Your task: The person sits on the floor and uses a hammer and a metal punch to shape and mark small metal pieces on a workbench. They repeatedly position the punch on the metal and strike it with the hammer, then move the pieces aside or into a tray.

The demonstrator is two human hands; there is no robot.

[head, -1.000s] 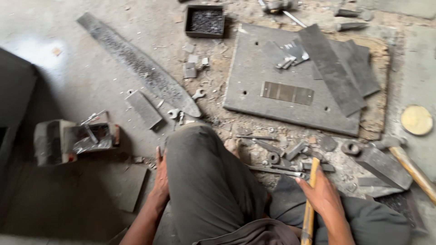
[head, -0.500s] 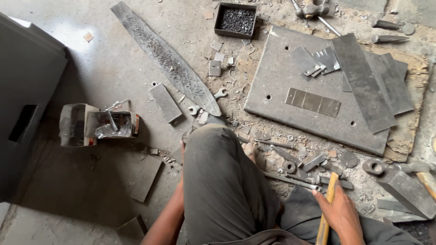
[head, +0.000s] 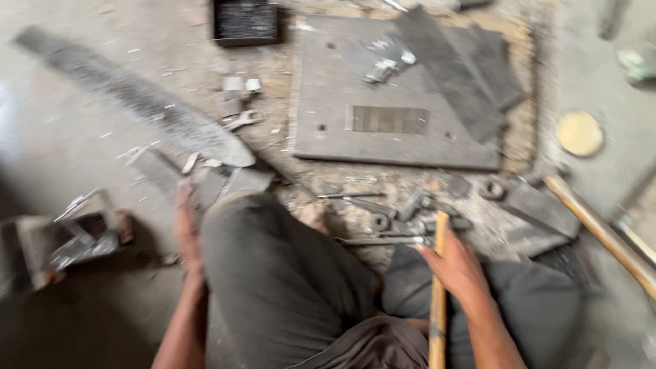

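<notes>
We are seeing the right hand (head: 459,268) curling around a wooden handle (head: 438,301) by the knee, left hand (head: 184,225) lying flat on the floor (head: 75,89); loose metal scraps (head: 403,215) nearby could be snagging a swing.

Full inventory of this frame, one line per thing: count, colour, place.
Metal plate: 1, grey, floor at top centre.
Dark metal strips: a few, dark grey, lying across the plate's right end.
Long tapered blade: 1, grey, floor at upper left.
Tray: 1, black, top edge, left of the plate.
Wrench: 1, silver, between blade and plate.
Small metal parts: several, grey, below the plate; blurred.
Round disc: 1, yellowish, right.
Wooden handle: 1, tan, far right floor.
Metal fixture: 1, grey, lower left.
Wooden stick: 1, tan, in the right hand.
Left hand: beside the raised knee, by the floor.
Right hand: closed around the wooden stick.
</notes>
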